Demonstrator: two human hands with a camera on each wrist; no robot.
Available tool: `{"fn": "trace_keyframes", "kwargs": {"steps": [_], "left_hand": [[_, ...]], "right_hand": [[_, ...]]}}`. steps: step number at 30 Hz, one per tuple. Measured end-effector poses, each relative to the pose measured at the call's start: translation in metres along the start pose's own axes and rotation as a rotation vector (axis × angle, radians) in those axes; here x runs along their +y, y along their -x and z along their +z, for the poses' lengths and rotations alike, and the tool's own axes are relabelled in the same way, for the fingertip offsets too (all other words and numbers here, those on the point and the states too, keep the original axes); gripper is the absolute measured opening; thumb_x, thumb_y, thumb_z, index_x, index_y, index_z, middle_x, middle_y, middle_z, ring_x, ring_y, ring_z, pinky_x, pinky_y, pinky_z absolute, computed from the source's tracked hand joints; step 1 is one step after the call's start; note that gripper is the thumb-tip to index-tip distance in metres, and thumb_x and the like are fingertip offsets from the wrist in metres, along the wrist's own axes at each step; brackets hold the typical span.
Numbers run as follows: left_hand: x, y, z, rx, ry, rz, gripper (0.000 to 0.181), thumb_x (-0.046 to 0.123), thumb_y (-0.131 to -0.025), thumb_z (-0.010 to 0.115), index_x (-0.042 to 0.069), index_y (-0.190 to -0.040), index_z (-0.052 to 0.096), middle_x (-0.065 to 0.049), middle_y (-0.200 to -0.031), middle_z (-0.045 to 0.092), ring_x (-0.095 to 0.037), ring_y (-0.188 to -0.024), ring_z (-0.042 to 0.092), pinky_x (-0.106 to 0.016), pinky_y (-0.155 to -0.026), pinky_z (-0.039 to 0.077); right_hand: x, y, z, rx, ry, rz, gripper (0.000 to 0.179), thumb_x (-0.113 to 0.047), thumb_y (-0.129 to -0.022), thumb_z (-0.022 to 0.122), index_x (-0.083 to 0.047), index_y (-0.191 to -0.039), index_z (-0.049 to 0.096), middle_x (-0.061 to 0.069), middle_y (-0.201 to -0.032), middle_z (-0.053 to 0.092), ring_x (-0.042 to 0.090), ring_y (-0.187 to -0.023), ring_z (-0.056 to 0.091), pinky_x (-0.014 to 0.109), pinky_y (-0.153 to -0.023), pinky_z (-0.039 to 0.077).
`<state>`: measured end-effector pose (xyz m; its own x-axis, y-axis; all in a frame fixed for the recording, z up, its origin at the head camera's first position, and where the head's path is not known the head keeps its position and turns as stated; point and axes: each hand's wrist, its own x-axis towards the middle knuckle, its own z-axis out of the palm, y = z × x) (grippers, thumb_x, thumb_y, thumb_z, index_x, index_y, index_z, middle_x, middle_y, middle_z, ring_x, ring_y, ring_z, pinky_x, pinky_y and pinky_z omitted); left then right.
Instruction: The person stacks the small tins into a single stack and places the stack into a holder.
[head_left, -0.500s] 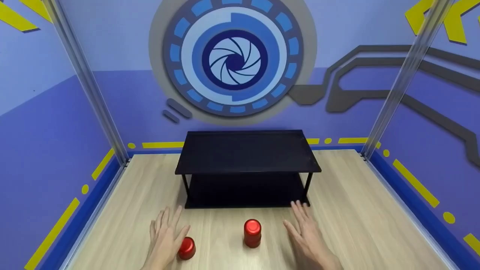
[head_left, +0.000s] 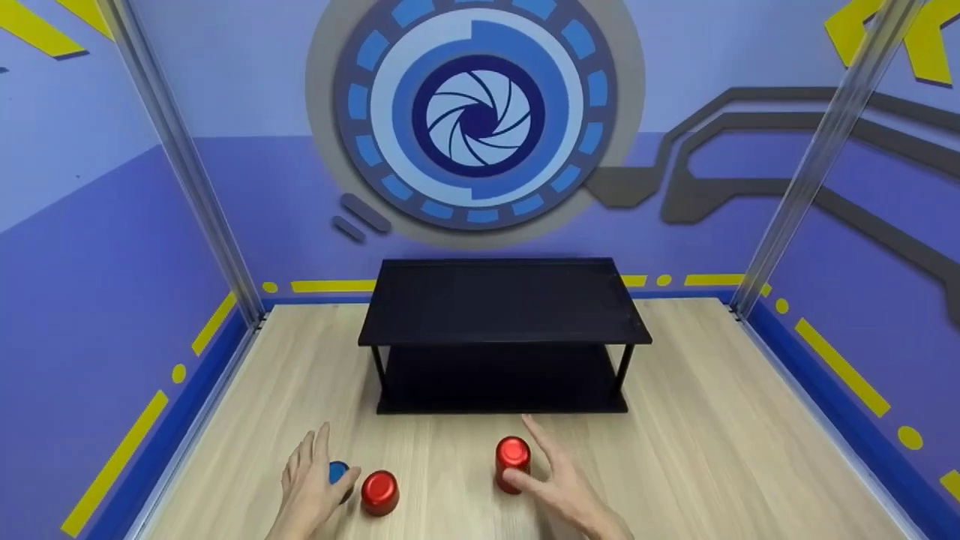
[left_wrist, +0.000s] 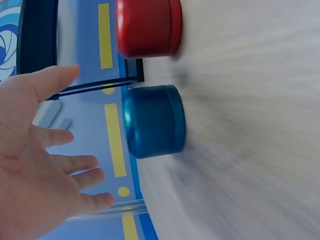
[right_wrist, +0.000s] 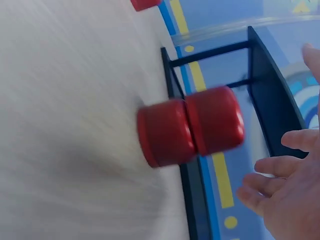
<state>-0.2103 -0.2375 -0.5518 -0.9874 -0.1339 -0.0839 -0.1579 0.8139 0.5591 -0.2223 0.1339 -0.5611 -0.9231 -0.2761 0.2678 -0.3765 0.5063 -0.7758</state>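
Observation:
A blue metallic cup (left_wrist: 154, 121) stands upside down on the table, partly hidden by my left hand (head_left: 306, 480) in the head view. That hand hovers at the blue cup with fingers spread and nothing in its grasp. Just right of it sits a single red cup (head_left: 380, 493), also inverted. Farther right, two red cups (right_wrist: 191, 127) form a stack, one on top of the other. My right hand (head_left: 562, 487) is at the right side of this stack, thumb and fingers apart; the thumb overlaps the stack in the head view. In the right wrist view, a gap separates the fingers from the cups.
Behind the cups stands a black two-level shelf (head_left: 506, 300) on thin posts. The light wooden table (head_left: 712, 420) is enclosed by blue printed panels (head_left: 97, 300) with metal corner posts (head_left: 195, 180).
My right hand has moved left to the red stack. The left hand has shifted left, away from the single red cup, and the blue cup now shows beside it.

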Motion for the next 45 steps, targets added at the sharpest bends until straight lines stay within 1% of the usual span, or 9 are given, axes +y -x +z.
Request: {"fn": "trace_keyframes", "kwargs": {"steps": [3,6,8,12,18,21,29,38,45], "left_hand": [[-0.002,0.001,0.003,-0.055,0.053,-0.065,0.107,0.064,-0.072,0.057,0.004,-0.143,0.006,-0.031,-0.143,0.007,-0.050,-0.127,0.008,-0.065,-0.100,0.009],[-0.003,0.003,0.005,-0.091,0.088,-0.117,0.100,0.052,-0.075,0.063,0.007,-0.144,0.006,-0.030,-0.143,0.008,-0.051,-0.127,0.012,-0.066,-0.098,0.017],[-0.004,0.002,0.007,-0.080,0.089,-0.104,0.093,0.042,-0.076,0.067,0.006,-0.143,0.012,-0.030,-0.140,0.016,-0.051,-0.124,0.020,-0.066,-0.095,0.025],[-0.006,-0.003,0.012,-0.084,0.085,-0.112,0.082,0.025,-0.077,0.070,0.004,-0.140,0.022,-0.029,-0.136,0.025,-0.048,-0.121,0.030,-0.062,-0.092,0.031],[-0.010,-0.010,0.017,-0.101,0.073,-0.150,0.069,0.010,-0.074,0.071,0.002,-0.133,0.036,-0.024,-0.127,0.041,-0.042,-0.116,0.040,-0.058,-0.091,0.036],[-0.012,-0.010,0.018,-0.127,0.093,-0.162,0.069,0.008,-0.073,0.071,0.002,-0.132,0.037,-0.023,-0.124,0.043,-0.041,-0.115,0.041,-0.058,-0.091,0.036],[-0.018,-0.010,0.019,-0.118,0.125,-0.104,0.069,0.007,-0.072,0.072,0.000,-0.131,0.038,-0.024,-0.124,0.044,-0.043,-0.115,0.040,-0.058,-0.092,0.035],[-0.018,-0.012,0.021,-0.080,0.154,-0.130,0.072,0.004,-0.071,0.072,-0.003,-0.132,0.034,-0.030,-0.128,0.040,-0.044,-0.117,0.039,-0.057,-0.094,0.034],[-0.017,-0.014,0.021,-0.059,0.188,-0.141,0.069,0.004,-0.072,0.071,-0.004,-0.131,0.034,-0.028,-0.128,0.041,-0.044,-0.118,0.040,-0.057,-0.095,0.033]], "right_hand": [[0.005,0.003,0.008,-0.024,0.031,-0.015,0.082,-0.048,-0.074,0.067,-0.027,-0.141,0.026,0.007,-0.144,0.033,0.029,-0.130,0.032,0.053,-0.101,0.029],[0.015,0.004,0.015,-0.047,0.048,-0.043,0.081,-0.045,-0.074,0.068,-0.024,-0.141,0.028,0.008,-0.142,0.036,0.027,-0.129,0.034,0.051,-0.101,0.031],[0.018,0.004,0.017,-0.063,0.034,-0.039,0.079,-0.041,-0.075,0.068,-0.023,-0.141,0.028,0.007,-0.141,0.037,0.027,-0.128,0.035,0.050,-0.100,0.032],[0.023,0.003,0.020,-0.076,-0.004,-0.019,0.076,-0.036,-0.076,0.068,-0.024,-0.140,0.028,0.005,-0.140,0.039,0.025,-0.127,0.038,0.047,-0.099,0.035],[0.027,0.000,0.024,-0.002,0.019,-0.038,0.068,-0.034,-0.077,0.067,-0.024,-0.137,0.035,0.003,-0.129,0.051,0.020,-0.114,0.051,0.039,-0.089,0.045],[0.028,0.000,0.026,0.022,0.025,-0.063,0.064,-0.028,-0.077,0.068,-0.021,-0.134,0.039,0.002,-0.125,0.054,0.017,-0.110,0.054,0.034,-0.086,0.047],[0.030,-0.002,0.028,0.067,0.014,-0.102,0.060,-0.020,-0.074,0.071,-0.014,-0.128,0.045,0.001,-0.115,0.059,0.014,-0.100,0.057,0.024,-0.077,0.051],[0.030,-0.003,0.028,0.045,-0.045,-0.053,0.059,-0.017,-0.074,0.072,-0.017,-0.127,0.046,0.002,-0.117,0.058,0.016,-0.102,0.056,0.026,-0.077,0.051],[0.032,-0.003,0.027,0.047,-0.022,-0.083,0.058,-0.020,-0.075,0.071,-0.014,-0.127,0.046,0.004,-0.115,0.059,0.017,-0.099,0.058,0.030,-0.074,0.052]]}}
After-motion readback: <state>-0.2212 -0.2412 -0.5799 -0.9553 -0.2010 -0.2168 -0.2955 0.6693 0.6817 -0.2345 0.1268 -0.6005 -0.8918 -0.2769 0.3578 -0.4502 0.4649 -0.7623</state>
